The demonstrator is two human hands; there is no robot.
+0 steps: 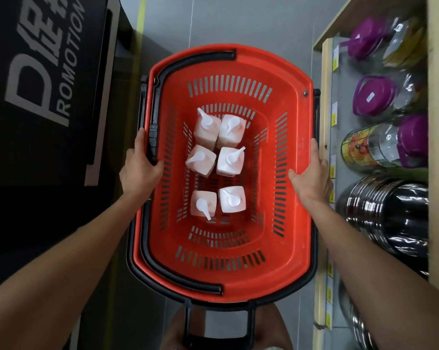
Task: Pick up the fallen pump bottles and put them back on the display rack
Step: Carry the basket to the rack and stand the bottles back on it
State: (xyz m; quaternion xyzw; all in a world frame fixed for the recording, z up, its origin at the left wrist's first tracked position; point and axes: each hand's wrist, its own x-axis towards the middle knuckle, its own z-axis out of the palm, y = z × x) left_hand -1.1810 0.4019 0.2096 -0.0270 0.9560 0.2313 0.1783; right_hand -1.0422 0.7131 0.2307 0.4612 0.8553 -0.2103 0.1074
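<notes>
- Looking straight down, a red plastic basket [286, 79] with slotted walls fills the aisle, its black handles folded down along the rim.
- Six pump bottles [205, 131] stand upright on the basket floor in three pairs, pinkish bodies with white pump heads; the two farther pairs sit close together, and the nearest pair stands a little apart from them.
- The left hand [140, 165] is closed over the basket's left rim, thumb hooked inside the wall and fingers wrapped outside by the black handle hinge.
- The right hand [311, 173] clasps the right rim the same way, thumb resting on the inner wall and fingers curled over the outer edge.
- The floor [213, 21] beneath is smooth grey, with a yellow line running along it at upper left.
- On the left stands a black display stand [49, 72] printed with large pale lettering.
- On the right runs a pale wooden shelf [325, 102] with small yellow price tags along its edge, carrying clear glass jars with purple lids [372, 96] and, nearer, a stack of shiny steel pots [387, 215].
- A black frame below the basket shows at the bottom edge, near the person's legs.
</notes>
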